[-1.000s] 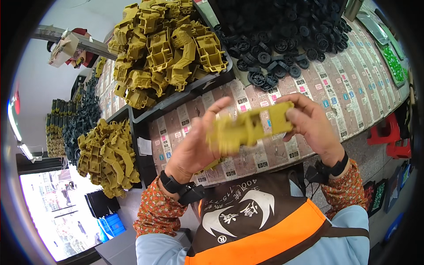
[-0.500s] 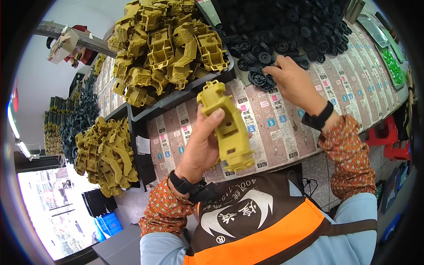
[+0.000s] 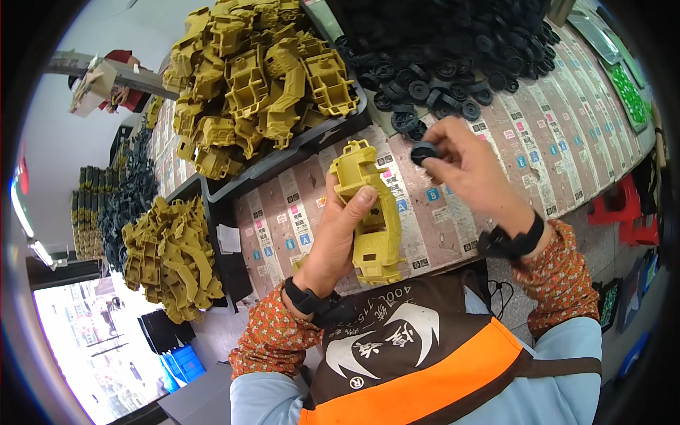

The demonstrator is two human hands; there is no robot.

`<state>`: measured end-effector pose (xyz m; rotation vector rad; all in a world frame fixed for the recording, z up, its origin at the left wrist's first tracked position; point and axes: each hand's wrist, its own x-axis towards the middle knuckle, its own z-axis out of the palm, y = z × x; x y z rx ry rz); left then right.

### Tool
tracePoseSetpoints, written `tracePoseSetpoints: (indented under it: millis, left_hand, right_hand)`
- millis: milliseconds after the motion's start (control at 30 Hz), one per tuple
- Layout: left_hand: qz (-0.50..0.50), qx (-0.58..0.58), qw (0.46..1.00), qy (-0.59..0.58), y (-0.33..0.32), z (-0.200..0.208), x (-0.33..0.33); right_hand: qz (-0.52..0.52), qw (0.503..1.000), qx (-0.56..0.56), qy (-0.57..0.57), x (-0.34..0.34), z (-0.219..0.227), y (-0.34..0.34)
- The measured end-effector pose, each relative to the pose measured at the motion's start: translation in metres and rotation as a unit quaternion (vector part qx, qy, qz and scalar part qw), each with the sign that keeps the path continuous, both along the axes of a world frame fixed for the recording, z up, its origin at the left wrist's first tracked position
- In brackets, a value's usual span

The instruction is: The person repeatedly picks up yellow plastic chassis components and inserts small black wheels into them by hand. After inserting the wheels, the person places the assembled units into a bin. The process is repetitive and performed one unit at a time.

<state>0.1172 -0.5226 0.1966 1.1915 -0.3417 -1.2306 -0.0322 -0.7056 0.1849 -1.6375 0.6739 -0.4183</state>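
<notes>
My left hand (image 3: 338, 237) is closed around a mustard-yellow plastic toy vehicle body (image 3: 377, 237), held upright above the table edge with the thumb across its side. Between the thumb and fingers of my right hand (image 3: 464, 166) is a small black toy wheel (image 3: 423, 152). That wheel is to the right of the yellow body and apart from it. Beyond my right hand lies a heap of loose black wheels (image 3: 453, 71), a few of them spread toward me.
A black tray (image 3: 297, 142) piled with yellow bodies (image 3: 248, 78) stands at the back left. More yellow bodies (image 3: 173, 258) are heaped beside it. Printed paper covers the table (image 3: 552, 152). Green pieces (image 3: 625, 99) lie far right, near a red stool (image 3: 627, 212).
My right hand has lifted a wheel from the edge of the heap and brought it nearer to me. My left hand has turned the yellow body slightly.
</notes>
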Motion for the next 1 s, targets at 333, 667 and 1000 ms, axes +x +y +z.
tracePoseSetpoints:
  millis: [333, 667, 1000]
  left_hand:
    - [-0.009, -0.053, 0.997, -0.064, -0.002, -0.012, -0.017]
    - [-0.039, -0.050, 0.980, -0.187, -0.005, -0.017, -0.025]
    - [-0.064, -0.053, 0.975, -0.206, -0.009, -0.015, -0.023]
  right_hand:
    - [-0.023, 0.994, 0.088, -0.056, 0.004, -0.009, 0.047]
    - [-0.025, 0.997, -0.058, -0.037, -0.010, -0.002, 0.061]
    - [-0.031, 0.981, -0.172, -0.089, -0.010, -0.004, 0.074]
